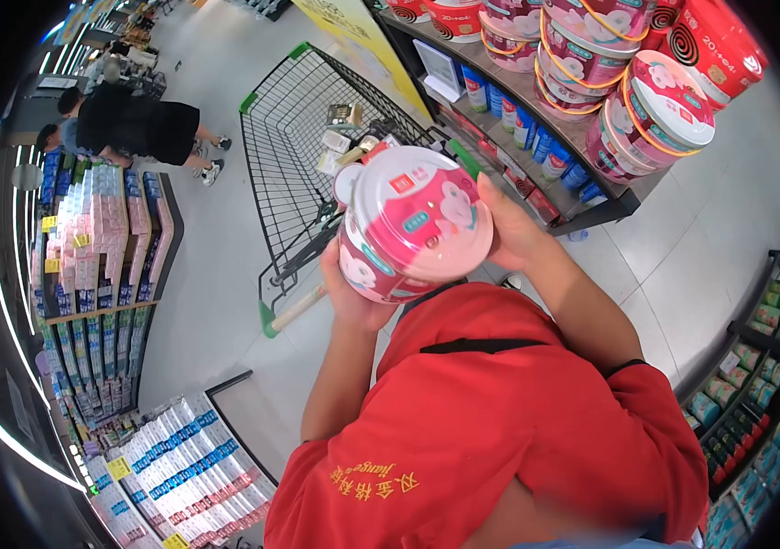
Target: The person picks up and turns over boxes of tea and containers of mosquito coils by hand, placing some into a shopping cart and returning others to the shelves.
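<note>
Tubs (582, 59) sit on the shelf (520, 89) right of the cart (266, 156).

By the left grip (353, 295) and the right grip (514, 229), the underside of the pink tub (419, 220) is hidden, and its smallest print cannot be read. Beyond the grips, the goods (344, 114) in the cart (266, 137) are partly covered by the tub and are too small to be named. Farther to the left of the grips, the face of a person (138, 123) is blurred. Above the right grip, the stacked tubs (582, 69) are cut by the upper edge.
</note>
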A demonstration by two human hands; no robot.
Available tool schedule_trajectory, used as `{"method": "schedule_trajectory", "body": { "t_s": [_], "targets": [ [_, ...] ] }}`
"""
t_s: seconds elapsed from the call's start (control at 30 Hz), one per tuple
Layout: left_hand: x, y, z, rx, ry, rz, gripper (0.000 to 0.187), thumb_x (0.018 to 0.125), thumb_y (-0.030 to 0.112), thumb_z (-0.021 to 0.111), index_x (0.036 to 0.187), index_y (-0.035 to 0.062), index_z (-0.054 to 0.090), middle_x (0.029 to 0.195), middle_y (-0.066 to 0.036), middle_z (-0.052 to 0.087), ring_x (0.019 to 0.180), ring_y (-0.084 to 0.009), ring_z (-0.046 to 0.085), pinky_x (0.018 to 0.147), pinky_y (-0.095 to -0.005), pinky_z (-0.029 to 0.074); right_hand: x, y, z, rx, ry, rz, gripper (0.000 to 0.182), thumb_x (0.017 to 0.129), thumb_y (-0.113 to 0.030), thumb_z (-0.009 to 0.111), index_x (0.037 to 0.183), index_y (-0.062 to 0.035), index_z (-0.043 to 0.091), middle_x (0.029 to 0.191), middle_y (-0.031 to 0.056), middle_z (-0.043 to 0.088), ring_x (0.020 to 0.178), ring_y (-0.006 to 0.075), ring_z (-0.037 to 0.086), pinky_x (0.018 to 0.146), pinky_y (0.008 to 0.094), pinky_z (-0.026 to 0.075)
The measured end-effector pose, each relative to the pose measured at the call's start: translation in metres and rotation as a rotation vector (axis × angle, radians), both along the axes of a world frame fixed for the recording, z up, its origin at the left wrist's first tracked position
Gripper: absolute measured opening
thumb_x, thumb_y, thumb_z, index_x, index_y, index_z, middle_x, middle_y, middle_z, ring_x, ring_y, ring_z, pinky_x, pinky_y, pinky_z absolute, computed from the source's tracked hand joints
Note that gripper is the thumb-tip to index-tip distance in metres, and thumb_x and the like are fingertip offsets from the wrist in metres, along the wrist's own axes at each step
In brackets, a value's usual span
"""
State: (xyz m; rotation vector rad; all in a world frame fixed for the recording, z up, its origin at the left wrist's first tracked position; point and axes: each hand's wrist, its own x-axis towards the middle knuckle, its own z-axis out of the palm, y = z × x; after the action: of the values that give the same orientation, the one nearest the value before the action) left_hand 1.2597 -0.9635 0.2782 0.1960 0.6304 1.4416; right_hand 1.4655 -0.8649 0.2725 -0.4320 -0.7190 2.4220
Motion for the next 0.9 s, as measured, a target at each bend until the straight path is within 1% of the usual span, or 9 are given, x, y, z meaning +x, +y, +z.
{"method": "schedule_trajectory", "body": {
  "t_s": [0.07, 0.3, 0.47, 0.5, 0.6, 0.7, 0.8, 0.83, 0.9],
  "targets": [
    [0.000, -0.011, 0.003, -0.015, 0.024, 0.039, 0.063, 0.094, 0.055, 0.040, 0.138, 0.0102, 0.047, 0.140, -0.013, 0.052, 0.129, -0.0310, 0.048, 0.107, -0.0478, 0.040, -0.001, -0.004, -0.006, -0.080, 0.095, 0.021, 0.068, 0.097, -0.054, 0.049, 0.145, -0.0075, 0.038, 0.137, 0.0117, 0.053, 0.124, 0.0234, 0.055, 0.104, 0.0403, 0.045],
    [-0.011, -0.026, 0.004, -0.038, 0.019, 0.038, 0.068, 0.096, 0.055, 0.034, 0.143, 0.0065, 0.042, 0.143, -0.015, 0.049, 0.131, -0.0324, 0.048, 0.109, -0.0491, 0.037, -0.009, -0.020, -0.028, -0.061, -0.084, 0.045, 0.076, 0.092, -0.057, 0.055, 0.143, -0.0026, 0.039, 0.141, 0.0163, 0.050, 0.125, 0.0284, 0.053, 0.107, 0.0443, 0.042],
    [-0.028, -0.009, 0.004, 0.088, -0.246, -0.189, 0.062, 0.099, 0.051, 0.036, 0.143, 0.0071, 0.042, 0.143, -0.014, 0.050, 0.128, -0.0287, 0.051, 0.108, -0.0457, 0.040, -0.010, -0.018, -0.040, -0.188, 0.024, -0.091, 0.054, 0.095, -0.041, 0.055, 0.133, -0.0026, 0.051, 0.123, 0.0159, 0.062, 0.109, 0.0277, 0.063, 0.098, 0.0453, 0.050],
    [-0.029, -0.006, 0.012, -0.056, -0.017, -0.174, 0.062, 0.100, 0.051, 0.035, 0.144, 0.0078, 0.041, 0.143, -0.013, 0.049, 0.128, -0.0283, 0.051, 0.108, -0.0462, 0.041, -0.016, -0.015, -0.033, -0.180, 0.020, -0.078, 0.054, 0.095, -0.041, 0.055, 0.133, -0.0026, 0.051, 0.123, 0.0159, 0.062, 0.109, 0.0277, 0.063, 0.098, 0.0453, 0.050],
    [-0.045, -0.006, 0.009, -0.098, 0.046, -0.182, 0.063, 0.101, 0.053, 0.034, 0.145, 0.0075, 0.038, 0.142, -0.012, 0.050, 0.127, -0.0271, 0.052, 0.107, -0.0458, 0.042, -0.036, -0.008, -0.020, -0.360, 0.024, -0.302, 0.044, 0.092, -0.032, 0.056, 0.121, 0.0008, 0.057, 0.115, 0.0160, 0.066, 0.101, 0.0274, 0.065, 0.090, 0.0416, 0.053],
    [-0.075, -0.008, -0.007, -0.135, 0.289, -0.291, 0.062, 0.102, 0.051, 0.033, 0.145, 0.0064, 0.040, 0.141, -0.011, 0.051, 0.125, -0.0260, 0.053, 0.104, -0.0435, 0.044, -0.037, 0.000, -0.038, -0.177, -0.048, -0.368, 0.043, 0.091, -0.031, 0.056, 0.120, 0.0015, 0.058, 0.113, 0.0164, 0.066, 0.100, 0.0264, 0.065, 0.090, 0.0410, 0.052],
    [-0.106, -0.012, -0.035, -0.135, 0.957, -0.154, 0.054, 0.098, 0.039, 0.053, 0.137, 0.0020, 0.048, 0.128, -0.012, 0.061, 0.113, -0.0268, 0.061, 0.096, -0.0395, 0.047, -0.052, 0.009, -0.022, -0.151, -0.071, -0.411, 0.043, 0.090, -0.031, 0.056, 0.116, 0.0022, 0.059, 0.110, 0.0161, 0.066, 0.100, 0.0253, 0.064, 0.089, 0.0388, 0.052],
    [-0.115, -0.016, -0.043, -0.136, 0.957, -0.148, 0.054, 0.098, 0.039, 0.053, 0.137, 0.0020, 0.048, 0.128, -0.012, 0.061, 0.113, -0.0268, 0.061, 0.096, -0.0395, 0.047, -0.059, 0.012, -0.014, -0.154, -0.093, -0.431, 0.044, 0.090, -0.032, 0.056, 0.116, 0.0024, 0.059, 0.110, 0.0160, 0.066, 0.100, 0.0252, 0.064, 0.089, 0.0385, 0.052],
    [-0.130, -0.022, -0.055, -0.068, 1.656, -0.096, 0.048, 0.094, 0.032, 0.059, 0.129, -0.0011, 0.056, 0.111, -0.018, 0.068, 0.098, -0.0326, 0.066, 0.087, -0.0402, 0.050, -0.072, 0.024, -0.011, -0.132, -0.098, -0.450, 0.045, 0.090, -0.033, 0.056, 0.118, 0.0028, 0.058, 0.110, 0.0164, 0.066, 0.101, 0.0256, 0.064, 0.089, 0.0383, 0.052]
  ]
}}
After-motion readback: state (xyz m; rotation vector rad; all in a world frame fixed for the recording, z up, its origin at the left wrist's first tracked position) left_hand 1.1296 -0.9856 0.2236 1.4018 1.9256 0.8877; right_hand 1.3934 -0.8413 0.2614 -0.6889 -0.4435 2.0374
